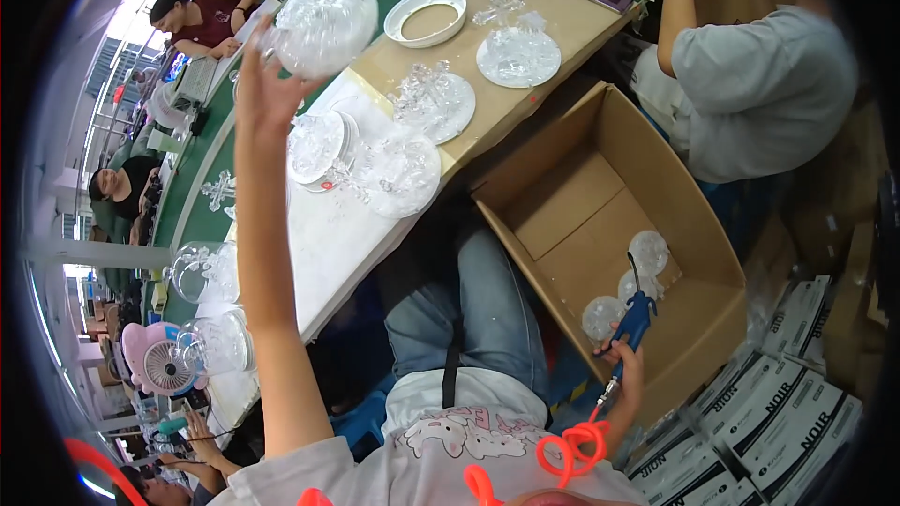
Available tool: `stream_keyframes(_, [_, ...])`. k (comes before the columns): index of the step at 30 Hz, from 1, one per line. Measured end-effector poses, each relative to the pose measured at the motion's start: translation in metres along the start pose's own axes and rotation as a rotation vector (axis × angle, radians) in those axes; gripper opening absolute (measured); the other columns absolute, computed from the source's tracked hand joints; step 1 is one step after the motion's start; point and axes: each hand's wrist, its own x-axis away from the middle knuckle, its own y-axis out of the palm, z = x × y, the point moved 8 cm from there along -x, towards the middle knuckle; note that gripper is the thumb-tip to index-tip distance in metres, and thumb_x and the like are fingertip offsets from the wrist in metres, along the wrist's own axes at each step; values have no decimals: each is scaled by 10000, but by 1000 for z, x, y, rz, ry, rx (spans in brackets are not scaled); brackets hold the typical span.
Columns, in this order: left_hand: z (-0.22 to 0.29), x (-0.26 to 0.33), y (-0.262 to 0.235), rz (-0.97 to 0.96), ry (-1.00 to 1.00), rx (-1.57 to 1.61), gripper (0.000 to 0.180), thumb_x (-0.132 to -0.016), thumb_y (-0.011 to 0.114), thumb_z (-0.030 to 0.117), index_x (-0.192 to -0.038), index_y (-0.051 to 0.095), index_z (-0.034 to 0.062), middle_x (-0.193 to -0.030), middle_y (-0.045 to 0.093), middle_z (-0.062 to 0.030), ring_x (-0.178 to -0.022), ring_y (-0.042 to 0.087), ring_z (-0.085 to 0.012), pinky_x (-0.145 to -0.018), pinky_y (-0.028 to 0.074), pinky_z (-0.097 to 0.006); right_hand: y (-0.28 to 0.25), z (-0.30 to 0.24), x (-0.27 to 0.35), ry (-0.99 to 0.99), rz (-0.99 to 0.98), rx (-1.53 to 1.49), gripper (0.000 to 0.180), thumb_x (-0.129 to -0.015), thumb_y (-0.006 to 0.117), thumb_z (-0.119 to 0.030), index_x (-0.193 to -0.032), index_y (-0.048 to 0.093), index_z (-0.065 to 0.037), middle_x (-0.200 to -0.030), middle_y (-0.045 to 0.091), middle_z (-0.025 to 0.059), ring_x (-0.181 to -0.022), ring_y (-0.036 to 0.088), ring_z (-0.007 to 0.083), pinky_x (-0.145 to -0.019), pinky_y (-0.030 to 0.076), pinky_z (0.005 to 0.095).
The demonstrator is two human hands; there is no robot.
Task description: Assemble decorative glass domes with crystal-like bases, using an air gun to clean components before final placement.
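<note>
Clear plastic dome (323, 23) sat lifted in the left hand (267, 84), fingers closed on its edge, raised above the worktop (328, 244) as if for inspection. Beside that worktop, the right hand (626, 361) gripped a blue air gun (636, 319) over the cardboard box (609, 215).

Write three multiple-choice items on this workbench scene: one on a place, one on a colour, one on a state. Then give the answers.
1. Where do the clear round globes near the right hand lie?
A. In the open brown cardboard box
B. On a chair
C. In a sink

2. What colour is the air blow gun in the right hand?
A. Yellow
B. Blue
C. White

3. How is the left hand?
A. Resting flat on the table
B. Hidden in a pocket
C. Raised, holding a clear plastic dome

Answers: 1 A, the globes sit on the box's floor. 2 B, its body is blue, with an orange coiled hose. 3 C, the fingers meet the dome above the table.
</note>
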Motion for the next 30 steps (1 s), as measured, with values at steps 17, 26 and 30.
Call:
stream_keyframes(17, [-112, -91, -26, 116, -446, -206, 698, -853, 482, 537, -1406, 228, 197, -1456, 203, -111, -1277, 298, -381, -953, 232, -677, -14, 11, 13, 21, 61, 6, 432, -776, 523, -156, -1169, 464, 14, -771, 572, 103, -713, 623, 238, -682, 508, 321])
stream_keyframes(26, [-106, -101, -54, 164, -353, -34, 647, -807, 426, 635, -1278, 464, 192, -1309, 489, -47, -1259, 375, -314, -1035, 74, -598, -22, 10, 19, 8, 104, 0, 405, -784, 527, -143, -1155, 476, 13, -763, 567, 105, -700, 614, 232, -693, 505, 330])
stream_keyframes(30, [-127, -91, -44, 25, -499, -200, 694, -809, 437, 635, -1332, 390, 181, -1393, 376, -71, -1284, 318, -355, -995, 145, -647, -23, 11, 19, 25, 100, -3, 395, -802, 537, -143, -1157, 469, 14, -760, 568, 107, -704, 607, 226, -708, 496, 334])
